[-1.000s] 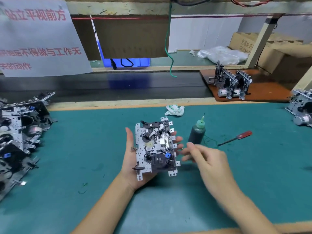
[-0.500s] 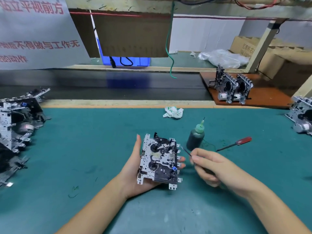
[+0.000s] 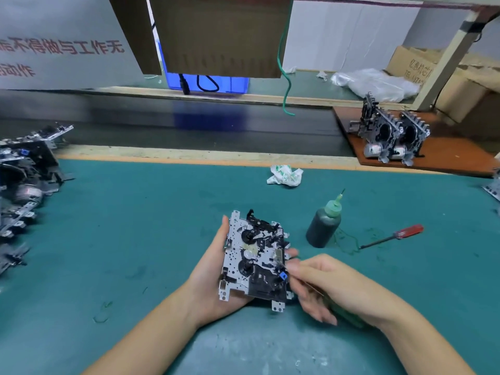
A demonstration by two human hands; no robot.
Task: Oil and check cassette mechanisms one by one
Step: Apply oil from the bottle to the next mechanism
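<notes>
Left hand (image 3: 213, 277) cradling mechanism (image 3: 254, 259), fingers curled round edge; right hand (image 3: 328, 282) pinching thin tool at it. My worry: slip, bent parts, oil bottle (image 3: 323, 228) tipping.

Bench surface: teal mat (image 3: 135, 239), stained, wooden strip (image 3: 189, 154) along its far edge.
Beyond bench: dark conveyor belt (image 3: 189, 125), running left to right.
Overhead: brown cardboard panel (image 3: 221, 36) hanging down; green wire (image 3: 284, 85) dangling beside it.
Left wall: white sign (image 3: 54, 50), red Chinese characters.
Right rear: cardboard boxes (image 3: 433, 74), pale wooden post (image 3: 446, 63), orange-brown board (image 3: 446, 152).
Light: blue glow (image 3: 238, 83) below the panel.
</notes>
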